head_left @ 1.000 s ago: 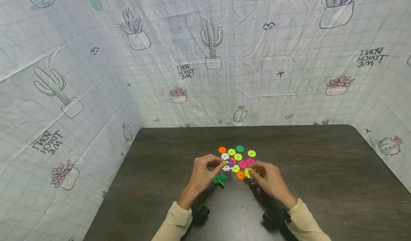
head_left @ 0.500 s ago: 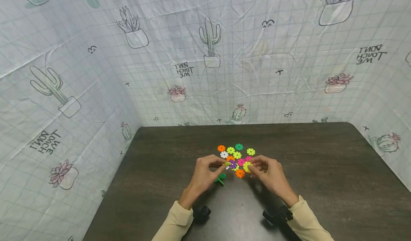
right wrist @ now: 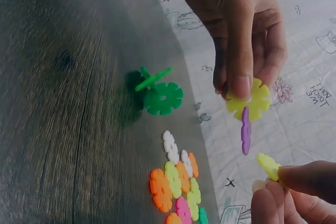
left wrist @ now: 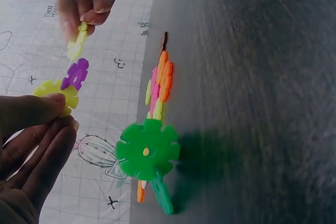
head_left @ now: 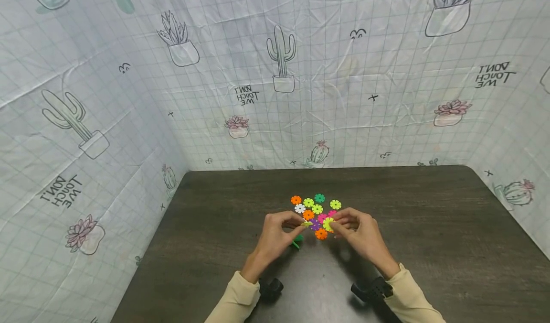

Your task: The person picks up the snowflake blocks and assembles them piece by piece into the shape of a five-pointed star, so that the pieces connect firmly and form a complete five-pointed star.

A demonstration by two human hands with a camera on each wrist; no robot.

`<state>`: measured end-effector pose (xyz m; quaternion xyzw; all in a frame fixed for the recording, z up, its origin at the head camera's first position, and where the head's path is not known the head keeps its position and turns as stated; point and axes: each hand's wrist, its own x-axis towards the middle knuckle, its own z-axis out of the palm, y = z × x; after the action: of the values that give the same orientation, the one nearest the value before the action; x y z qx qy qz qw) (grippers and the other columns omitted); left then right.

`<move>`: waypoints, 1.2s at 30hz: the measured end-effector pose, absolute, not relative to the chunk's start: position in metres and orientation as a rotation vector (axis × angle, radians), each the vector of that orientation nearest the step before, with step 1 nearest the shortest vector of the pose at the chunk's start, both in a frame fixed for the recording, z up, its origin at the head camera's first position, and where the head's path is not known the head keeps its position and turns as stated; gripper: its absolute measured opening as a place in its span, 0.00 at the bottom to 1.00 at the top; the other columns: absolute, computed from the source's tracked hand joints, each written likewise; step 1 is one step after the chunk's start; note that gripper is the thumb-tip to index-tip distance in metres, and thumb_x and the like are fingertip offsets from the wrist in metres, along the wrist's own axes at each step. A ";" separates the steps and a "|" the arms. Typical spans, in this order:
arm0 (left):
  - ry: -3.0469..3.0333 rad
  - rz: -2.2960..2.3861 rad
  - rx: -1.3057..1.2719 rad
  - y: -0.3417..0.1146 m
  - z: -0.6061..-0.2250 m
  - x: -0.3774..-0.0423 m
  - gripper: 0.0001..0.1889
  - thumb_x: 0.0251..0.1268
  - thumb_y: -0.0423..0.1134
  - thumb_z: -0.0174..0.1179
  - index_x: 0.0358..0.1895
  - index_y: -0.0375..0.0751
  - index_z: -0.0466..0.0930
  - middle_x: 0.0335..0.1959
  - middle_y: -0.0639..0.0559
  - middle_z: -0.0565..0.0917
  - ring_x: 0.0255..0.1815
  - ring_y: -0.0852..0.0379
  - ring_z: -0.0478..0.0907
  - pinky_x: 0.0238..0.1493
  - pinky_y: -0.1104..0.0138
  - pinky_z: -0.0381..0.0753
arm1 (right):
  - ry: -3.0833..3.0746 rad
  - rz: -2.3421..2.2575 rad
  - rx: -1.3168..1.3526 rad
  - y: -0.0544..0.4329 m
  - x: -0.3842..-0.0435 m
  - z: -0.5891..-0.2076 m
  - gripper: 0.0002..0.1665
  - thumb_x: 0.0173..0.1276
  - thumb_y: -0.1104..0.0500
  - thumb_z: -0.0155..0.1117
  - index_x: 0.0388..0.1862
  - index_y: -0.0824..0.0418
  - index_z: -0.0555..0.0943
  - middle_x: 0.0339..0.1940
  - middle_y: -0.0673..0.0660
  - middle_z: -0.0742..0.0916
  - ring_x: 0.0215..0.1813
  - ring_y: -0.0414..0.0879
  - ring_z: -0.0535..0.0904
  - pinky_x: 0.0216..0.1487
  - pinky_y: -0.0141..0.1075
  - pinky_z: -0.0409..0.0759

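Note:
My left hand (head_left: 279,232) pinches a yellow notched plastic disc (right wrist: 256,100) between thumb and fingers. A purple disc (left wrist: 76,74) is slotted into that disc's edge, roughly crosswise to it. Facing it, my right hand (head_left: 360,230) pinches a second yellow disc (left wrist: 77,43) by its edge. In the right wrist view a small gap shows between this disc and the purple one. Both hands are raised over the table. Beneath the left hand stands a joined pair of green discs (left wrist: 147,150), one flat to view and one edge-on, partly hidden in the head view.
Several loose discs lie on the dark wooden table (head_left: 223,208) beyond the hands, among them orange (head_left: 321,234), white (head_left: 300,209), pink (right wrist: 183,211) and teal (head_left: 319,198). A cloth printed with cacti (head_left: 283,55) hangs behind the table and along both sides.
The hands have drawn closer together: the left has shifted slightly right with the yellow and purple pair, and the right has brought its yellow disc up and left towards the purple one.

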<state>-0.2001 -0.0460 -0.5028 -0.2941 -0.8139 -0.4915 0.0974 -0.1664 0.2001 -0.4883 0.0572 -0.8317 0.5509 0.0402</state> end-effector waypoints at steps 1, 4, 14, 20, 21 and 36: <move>-2.412 -1.452 -0.875 -0.045 -0.503 -0.200 0.05 0.65 0.34 0.73 0.42 0.42 0.90 0.37 0.50 0.93 0.37 0.60 0.90 0.43 0.74 0.88 | -2.547 1.705 0.173 0.200 -0.166 -0.488 0.13 0.70 0.59 0.74 0.47 0.66 0.85 0.38 0.63 0.91 0.35 0.50 0.91 0.39 0.43 0.91; -2.409 -1.448 -0.890 -0.043 -0.503 -0.199 0.05 0.64 0.33 0.73 0.41 0.42 0.90 0.37 0.50 0.92 0.36 0.61 0.90 0.43 0.75 0.88 | -2.539 1.750 0.184 0.198 -0.165 -0.488 0.13 0.70 0.58 0.74 0.46 0.67 0.85 0.38 0.64 0.91 0.35 0.52 0.91 0.39 0.44 0.91; -2.400 -1.439 -0.914 -0.040 -0.504 -0.195 0.04 0.64 0.33 0.73 0.41 0.42 0.90 0.37 0.50 0.92 0.37 0.62 0.90 0.42 0.76 0.87 | -2.518 1.854 0.218 0.192 -0.162 -0.483 0.15 0.70 0.58 0.74 0.47 0.69 0.84 0.39 0.66 0.91 0.34 0.48 0.91 0.39 0.45 0.91; -2.400 -1.454 -0.927 -0.038 -0.503 -0.195 0.06 0.62 0.31 0.74 0.41 0.42 0.90 0.37 0.50 0.92 0.37 0.64 0.89 0.43 0.77 0.87 | -2.506 1.882 0.233 0.190 -0.161 -0.482 0.15 0.71 0.59 0.73 0.47 0.69 0.85 0.40 0.66 0.91 0.34 0.48 0.91 0.39 0.45 0.91; -2.401 -1.457 -0.928 -0.038 -0.503 -0.195 0.06 0.62 0.31 0.74 0.40 0.42 0.90 0.37 0.50 0.92 0.37 0.64 0.89 0.43 0.77 0.87 | -2.505 1.881 0.235 0.190 -0.162 -0.482 0.15 0.71 0.59 0.73 0.47 0.69 0.85 0.39 0.66 0.91 0.34 0.48 0.91 0.39 0.45 0.91; -2.375 -1.452 -0.948 -0.037 -0.503 -0.194 0.04 0.63 0.33 0.74 0.40 0.42 0.92 0.36 0.51 0.93 0.38 0.64 0.90 0.44 0.77 0.87 | -2.535 1.873 0.245 0.190 -0.161 -0.483 0.14 0.71 0.58 0.73 0.47 0.68 0.85 0.40 0.65 0.92 0.35 0.49 0.91 0.40 0.45 0.91</move>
<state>-0.1937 -0.0368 -0.5031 -0.3208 -0.8035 -0.4913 0.1005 -0.1608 0.1896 -0.4835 0.0775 -0.8018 0.5924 -0.0097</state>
